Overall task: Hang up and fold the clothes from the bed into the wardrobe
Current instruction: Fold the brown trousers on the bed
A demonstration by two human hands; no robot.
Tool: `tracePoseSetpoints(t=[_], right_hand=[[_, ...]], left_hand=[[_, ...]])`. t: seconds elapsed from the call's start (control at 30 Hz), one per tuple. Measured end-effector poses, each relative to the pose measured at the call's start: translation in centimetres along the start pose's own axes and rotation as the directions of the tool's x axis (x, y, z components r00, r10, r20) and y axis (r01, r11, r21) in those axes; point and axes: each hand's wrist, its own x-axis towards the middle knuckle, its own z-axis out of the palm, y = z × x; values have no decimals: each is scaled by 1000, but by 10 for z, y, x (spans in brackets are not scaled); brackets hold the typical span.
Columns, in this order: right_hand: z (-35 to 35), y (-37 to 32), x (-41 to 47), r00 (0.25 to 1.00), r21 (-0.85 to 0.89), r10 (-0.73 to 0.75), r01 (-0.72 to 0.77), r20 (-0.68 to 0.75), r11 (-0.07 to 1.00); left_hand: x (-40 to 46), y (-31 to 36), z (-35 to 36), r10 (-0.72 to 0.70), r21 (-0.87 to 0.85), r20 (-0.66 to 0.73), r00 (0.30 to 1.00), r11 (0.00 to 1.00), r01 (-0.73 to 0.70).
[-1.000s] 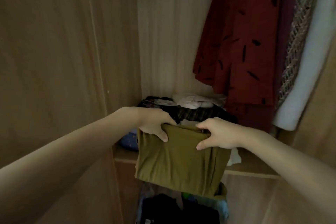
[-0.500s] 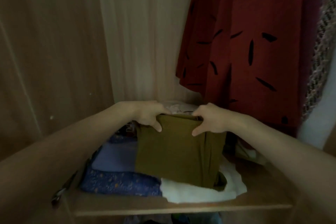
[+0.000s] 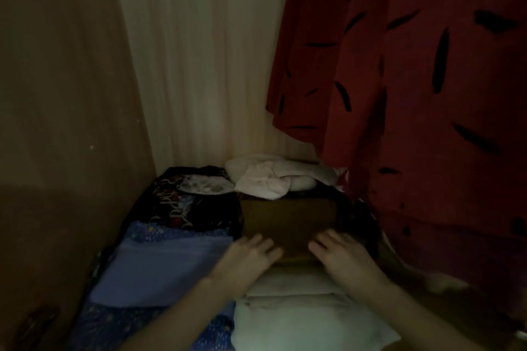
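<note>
Dim wooden wardrobe walls (image 3: 65,94) close in the scene, and everything below is best placed against the folded olive garment (image 3: 288,222) lying flat on the shelf stack. Behind it sits a rumpled pale pink and white bundle (image 3: 271,179); just to its left lies a dark patterned garment (image 3: 196,205), with folded blue cloth (image 3: 159,265) nearer the camera on that side. In front of it, partly under its near edge, is a folded white garment (image 3: 299,308). To its right and above hangs a red dress with black marks (image 3: 413,80), whose hem comes down close beside the stack.

Both hands rest on the olive garment's near edge: the left hand (image 3: 245,259) and the right hand (image 3: 342,259) lie palm down with fingers fairly straight, pressing or smoothing the cloth, not curled around it. The picture is dark and slightly blurred, so fine finger contact is hard to confirm.

The step in hand looks like seating this folded piece on the pile inside the wardrobe. It appears nearly done: the garment lies flat and square. The next move probably calls for lifting both hands away gently so the fold does not drag forward, taking care not to brush the hanging dress, then going back to the bed for another item.
</note>
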Motion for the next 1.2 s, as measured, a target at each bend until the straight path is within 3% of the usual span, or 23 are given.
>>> tracePoseSetpoints(t=[0.03,0.1,0.2,0.4,0.5,0.6,0.7,0.8,0.87,0.93,1.03,1.2], right_hand=[[9,-2,-9,995,60,32,-37,90,998],[10,-1,-10,991,104,55,-68,125,992],[-8,6,2,980,102,-5,-16,199,995],[-27,10,4,927,295,-103,-8,360,955],[-45,13,13,895,494,-53,-194,442,848],[-53,16,37,898,647,152,-407,413,645],[-35,9,65,896,608,342,-443,282,659],[5,-6,66,804,396,342,-551,486,735],[28,-13,53,738,333,340,-598,583,729],[39,-17,42,733,348,340,-609,589,713],[42,-16,39,725,337,390,-636,567,694],[47,-20,41,709,322,416,-658,570,681]], left_hand=[[-5,9,11,4,-34,34,999,999,-3],[-7,9,20,-32,-112,16,999,993,34],[-4,-3,9,-57,-149,9,998,987,58],[-14,-4,-18,23,-250,119,993,968,7],[-4,-6,-35,-100,-455,167,981,875,167],[23,-10,-36,-319,-578,72,945,758,300],[50,-5,-17,-471,-501,-3,882,764,406],[54,12,11,-395,-450,199,897,776,442],[44,18,25,-370,-517,298,880,713,474],[35,19,35,-363,-594,313,878,647,479],[30,20,37,-371,-555,300,879,682,477],[31,19,36,-303,-557,519,799,590,585]])
